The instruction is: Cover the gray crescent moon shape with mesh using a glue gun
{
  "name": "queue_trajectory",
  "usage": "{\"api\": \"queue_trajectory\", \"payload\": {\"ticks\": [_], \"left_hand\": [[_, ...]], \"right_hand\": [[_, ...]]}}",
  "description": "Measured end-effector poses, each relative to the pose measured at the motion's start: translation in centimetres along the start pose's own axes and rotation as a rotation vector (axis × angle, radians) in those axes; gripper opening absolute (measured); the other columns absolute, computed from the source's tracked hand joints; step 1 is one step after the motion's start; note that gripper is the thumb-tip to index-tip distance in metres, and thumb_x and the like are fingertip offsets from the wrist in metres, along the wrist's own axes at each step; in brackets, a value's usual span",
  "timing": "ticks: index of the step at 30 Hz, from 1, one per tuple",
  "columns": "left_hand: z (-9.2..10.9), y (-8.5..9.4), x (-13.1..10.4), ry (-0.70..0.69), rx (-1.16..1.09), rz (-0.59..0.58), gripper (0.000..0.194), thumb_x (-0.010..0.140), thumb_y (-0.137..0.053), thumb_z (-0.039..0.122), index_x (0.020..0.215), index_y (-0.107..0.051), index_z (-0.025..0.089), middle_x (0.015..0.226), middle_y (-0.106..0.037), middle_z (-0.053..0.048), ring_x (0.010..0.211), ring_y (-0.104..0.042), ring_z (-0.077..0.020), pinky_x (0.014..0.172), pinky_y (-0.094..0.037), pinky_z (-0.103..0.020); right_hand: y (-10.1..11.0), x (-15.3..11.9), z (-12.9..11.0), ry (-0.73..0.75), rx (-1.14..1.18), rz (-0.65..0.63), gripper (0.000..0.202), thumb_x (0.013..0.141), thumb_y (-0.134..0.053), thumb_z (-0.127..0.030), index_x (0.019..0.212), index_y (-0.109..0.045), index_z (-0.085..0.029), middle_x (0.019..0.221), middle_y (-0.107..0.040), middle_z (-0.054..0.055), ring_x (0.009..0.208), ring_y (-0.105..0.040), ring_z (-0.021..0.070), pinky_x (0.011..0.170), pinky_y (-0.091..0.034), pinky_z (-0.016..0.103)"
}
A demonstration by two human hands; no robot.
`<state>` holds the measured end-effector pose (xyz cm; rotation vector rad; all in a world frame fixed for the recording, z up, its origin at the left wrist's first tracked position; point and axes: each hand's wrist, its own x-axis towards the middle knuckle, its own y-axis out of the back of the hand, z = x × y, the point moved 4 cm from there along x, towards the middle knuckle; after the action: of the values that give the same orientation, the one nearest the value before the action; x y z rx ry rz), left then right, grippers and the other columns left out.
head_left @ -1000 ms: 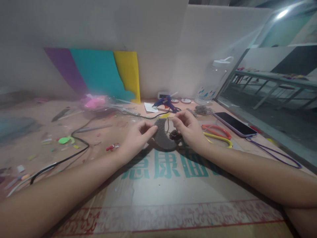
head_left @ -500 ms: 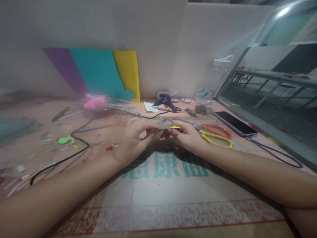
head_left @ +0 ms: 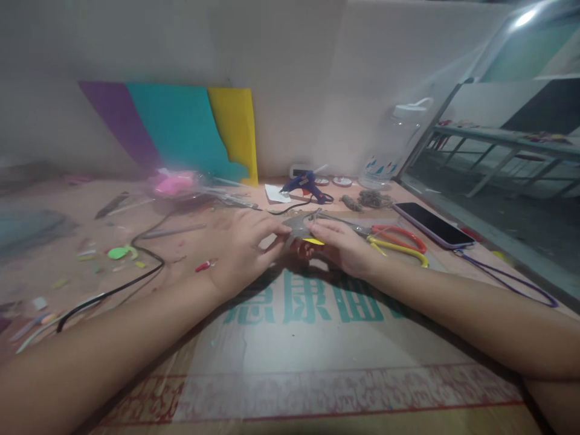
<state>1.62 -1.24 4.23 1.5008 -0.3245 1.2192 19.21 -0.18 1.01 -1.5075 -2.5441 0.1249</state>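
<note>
Both hands meet over the middle of the table. My left hand (head_left: 254,241) pinches the left edge of a small grey piece (head_left: 296,226) between thumb and fingers. On the other side, my right hand (head_left: 339,241) has its fingers closed on the same piece. A bit of yellow (head_left: 313,241) shows beneath the right fingertips, with something small and reddish under it, too blurred to name. Just right of my right hand lie scissors with one red and one yellow handle (head_left: 401,246).
A blue glue gun (head_left: 301,182) rests behind the hands, near a clear bottle (head_left: 383,151). A phone (head_left: 432,225) with a purple strap lies right. A black cable (head_left: 136,277), scraps and a pink item in plastic (head_left: 174,183) are on the left. Coloured sheets (head_left: 181,130) stand against the wall.
My right hand has shifted slightly left and turned, its fingers now over the grey piece. The yellow bit has moved lower and left, and more of the reddish thing shows.
</note>
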Motion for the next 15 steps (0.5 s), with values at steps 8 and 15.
{"api": "queue_trajectory", "payload": {"ticks": [8,15], "left_hand": [[-1.0,-1.7,-0.6,0.161,-0.202,-0.125,0.023,0.087,-0.048,0.010,0.096,-0.068,0.019,0.095,-0.069,-0.004,0.092,-0.063,-0.0168,0.084,-0.049,-0.031],[-1.6,-2.5,-0.8,0.452,-0.389,-0.264,0.019,0.089,-0.054,0.026,0.092,-0.071,0.019,0.090,-0.074,-0.002,0.086,-0.067,-0.0172,0.079,-0.052,-0.029]], "right_hand": [[0.1,-0.3,-0.2,-0.005,-0.223,0.162,0.026,0.080,-0.071,-0.042,0.080,-0.062,-0.017,0.070,-0.065,-0.001,0.061,-0.057,0.0102,0.061,-0.045,0.024],[-0.3,-0.2,-1.0,0.069,-0.334,0.041,0.048,0.090,-0.052,-0.060,0.081,-0.068,-0.015,0.074,-0.068,0.004,0.069,-0.061,0.0148,0.069,-0.050,0.028]]}}
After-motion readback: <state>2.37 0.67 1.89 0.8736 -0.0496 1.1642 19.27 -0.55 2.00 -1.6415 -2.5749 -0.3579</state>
